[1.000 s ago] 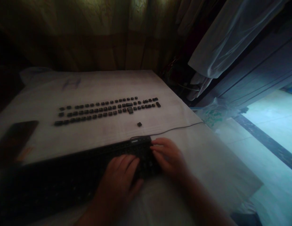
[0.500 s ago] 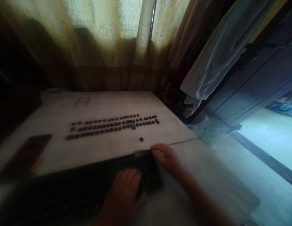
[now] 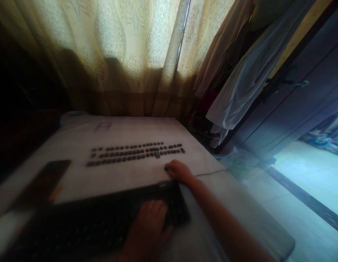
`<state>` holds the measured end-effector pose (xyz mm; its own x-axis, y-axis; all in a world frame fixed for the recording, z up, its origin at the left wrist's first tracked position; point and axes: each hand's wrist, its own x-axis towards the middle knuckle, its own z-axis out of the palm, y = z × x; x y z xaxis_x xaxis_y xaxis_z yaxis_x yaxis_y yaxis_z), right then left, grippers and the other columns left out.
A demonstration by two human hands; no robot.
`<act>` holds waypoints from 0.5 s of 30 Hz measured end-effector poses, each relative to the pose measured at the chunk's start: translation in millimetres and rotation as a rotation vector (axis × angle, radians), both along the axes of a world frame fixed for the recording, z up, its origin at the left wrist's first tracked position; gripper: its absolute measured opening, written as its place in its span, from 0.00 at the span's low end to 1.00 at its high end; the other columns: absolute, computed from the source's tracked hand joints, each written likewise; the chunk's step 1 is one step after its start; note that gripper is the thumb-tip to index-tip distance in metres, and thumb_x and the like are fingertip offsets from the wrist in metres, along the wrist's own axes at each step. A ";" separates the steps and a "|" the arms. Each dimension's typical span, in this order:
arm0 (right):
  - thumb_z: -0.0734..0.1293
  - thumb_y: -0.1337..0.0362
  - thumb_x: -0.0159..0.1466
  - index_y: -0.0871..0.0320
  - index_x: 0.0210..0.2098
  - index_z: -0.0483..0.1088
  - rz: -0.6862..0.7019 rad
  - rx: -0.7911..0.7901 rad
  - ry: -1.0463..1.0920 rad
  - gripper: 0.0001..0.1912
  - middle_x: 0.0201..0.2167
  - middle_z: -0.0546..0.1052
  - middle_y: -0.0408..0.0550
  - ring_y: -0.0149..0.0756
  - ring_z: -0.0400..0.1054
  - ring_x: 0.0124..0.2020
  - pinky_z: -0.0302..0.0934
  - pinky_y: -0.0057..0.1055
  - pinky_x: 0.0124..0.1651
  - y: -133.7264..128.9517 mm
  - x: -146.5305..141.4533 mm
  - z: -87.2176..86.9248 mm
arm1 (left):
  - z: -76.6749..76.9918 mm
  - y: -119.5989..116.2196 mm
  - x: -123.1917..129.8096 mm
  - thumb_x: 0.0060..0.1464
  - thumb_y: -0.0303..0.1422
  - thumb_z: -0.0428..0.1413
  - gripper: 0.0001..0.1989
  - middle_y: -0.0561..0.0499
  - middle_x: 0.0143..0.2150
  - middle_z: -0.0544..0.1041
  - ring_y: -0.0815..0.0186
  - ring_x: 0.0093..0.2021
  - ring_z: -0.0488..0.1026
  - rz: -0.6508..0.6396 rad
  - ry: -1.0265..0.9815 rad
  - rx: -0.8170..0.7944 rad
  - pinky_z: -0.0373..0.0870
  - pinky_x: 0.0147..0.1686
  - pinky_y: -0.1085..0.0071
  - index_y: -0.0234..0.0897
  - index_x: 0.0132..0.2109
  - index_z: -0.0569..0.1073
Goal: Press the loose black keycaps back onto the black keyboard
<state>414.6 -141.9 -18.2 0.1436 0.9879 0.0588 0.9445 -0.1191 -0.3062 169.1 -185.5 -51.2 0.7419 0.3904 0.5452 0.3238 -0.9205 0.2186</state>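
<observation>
White-topped table (image 3: 136,173) beneath my hands | right hand (image 3: 180,172) at small square black keycap (image 3: 166,168), can't tell whether pinching | left hand (image 3: 152,218), fingers together, atop long black keyboard (image 3: 103,220) | clumsy closing could flick keycap into black keycap rows (image 3: 129,158) beyond

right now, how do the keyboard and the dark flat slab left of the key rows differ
The keyboard is far longer than the slab. The keyboard's long side runs across the view, while the slab's runs away from the person. The keyboard's top looks textured through the blur; the slab's looks plain. The keyboard has the left grip over it; the slab has none. Both are dark and lie on the table.
</observation>
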 end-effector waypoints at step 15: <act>0.63 0.66 0.68 0.57 0.50 0.78 -0.092 -0.032 -0.010 0.15 0.47 0.81 0.54 0.43 0.74 0.49 0.63 0.35 0.53 -26.4 9.3 10.2 | 8.4 -1.8 1.1 0.60 0.29 0.53 0.13 0.43 0.49 0.78 0.53 0.48 0.76 -0.012 0.043 0.000 0.73 0.48 0.55 0.35 0.52 0.70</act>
